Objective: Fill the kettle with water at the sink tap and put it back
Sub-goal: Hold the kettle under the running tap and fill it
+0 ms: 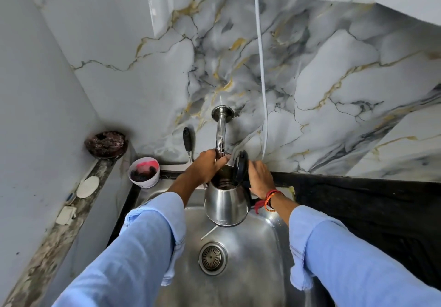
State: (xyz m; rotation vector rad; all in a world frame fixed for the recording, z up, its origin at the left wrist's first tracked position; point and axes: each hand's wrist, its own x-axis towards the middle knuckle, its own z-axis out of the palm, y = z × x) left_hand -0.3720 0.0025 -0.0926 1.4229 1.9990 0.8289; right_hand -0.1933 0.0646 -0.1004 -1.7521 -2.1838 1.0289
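Main risk: kettle (226, 202) is held off-centre by its handle in the right hand (260, 179), hanging over the sink (243, 278), so weight added by filling could tip it or slip the grip; if the mouth isn't squarely under the tap (220, 137), water could hit the open lid (240, 167) and splash onto the black bench (358, 199). Left hand (206, 165) is closed around the tap's end, just above the kettle mouth; whether water is running I can't tell. The kettle body sits left of and below the right-hand grip, upright, lid flipped up, between the two hands.
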